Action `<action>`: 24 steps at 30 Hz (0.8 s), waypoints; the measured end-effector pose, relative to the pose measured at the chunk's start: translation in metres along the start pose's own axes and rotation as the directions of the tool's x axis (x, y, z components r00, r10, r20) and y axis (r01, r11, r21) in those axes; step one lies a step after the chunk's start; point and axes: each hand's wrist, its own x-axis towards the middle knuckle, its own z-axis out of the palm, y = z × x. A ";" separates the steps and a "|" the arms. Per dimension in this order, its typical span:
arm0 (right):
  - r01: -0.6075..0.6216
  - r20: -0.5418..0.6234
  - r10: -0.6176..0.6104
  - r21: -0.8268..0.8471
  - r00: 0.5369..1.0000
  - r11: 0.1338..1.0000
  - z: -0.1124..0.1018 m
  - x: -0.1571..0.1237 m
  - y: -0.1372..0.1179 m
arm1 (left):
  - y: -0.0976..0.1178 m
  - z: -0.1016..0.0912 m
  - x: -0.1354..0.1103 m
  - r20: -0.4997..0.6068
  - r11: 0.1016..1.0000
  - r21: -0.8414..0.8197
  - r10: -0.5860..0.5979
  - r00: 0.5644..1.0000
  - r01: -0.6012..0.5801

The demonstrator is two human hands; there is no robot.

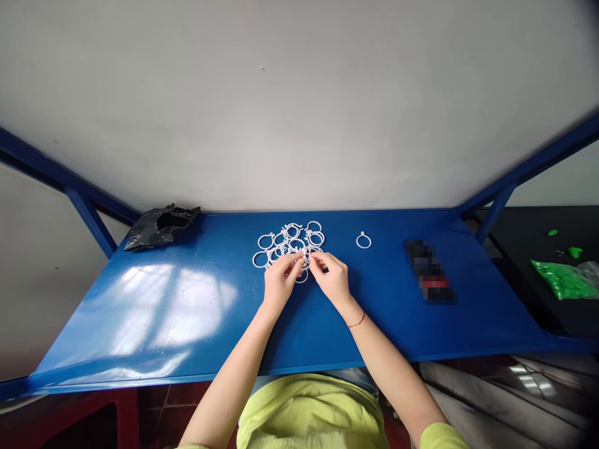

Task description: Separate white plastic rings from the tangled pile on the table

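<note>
A pile of white plastic rings (292, 232) with small clasp-like tabs lies on the blue table. At the pile's near edge, my left hand (279, 279) is closed in a pinch with thumb and forefinger. Facing it, my right hand (333, 279) also pinches, a thin red string around its wrist. A white ring (302, 279) hangs between my fingertips, its tab end partly covered by them. The exact grip on it is small and partly hidden. One single ring (364, 241) lies apart, to the right of the pile.
A crumpled black plastic bag (161, 227) lies at the back left of the blue table (224, 349). A blurred-out dark object (429, 272) is on the right. Blue frame bars rise at both sides. Beyond, a green packet (564, 279) rests on a dark surface.
</note>
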 end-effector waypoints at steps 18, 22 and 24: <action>-0.524 -0.375 0.383 -0.423 0.844 0.739 -0.109 0.032 0.098 | -0.011 -0.019 0.007 0.042 0.951 0.303 0.046 0.998 -0.057; -0.557 -0.360 0.425 -0.498 0.830 0.665 -0.109 0.033 0.102 | -0.012 -0.022 0.009 0.025 0.950 0.312 0.009 1.000 -0.016; -0.552 -0.349 0.428 -0.526 0.834 0.647 -0.106 0.033 0.101 | -0.012 -0.023 0.009 0.023 0.948 0.318 -0.017 1.000 0.009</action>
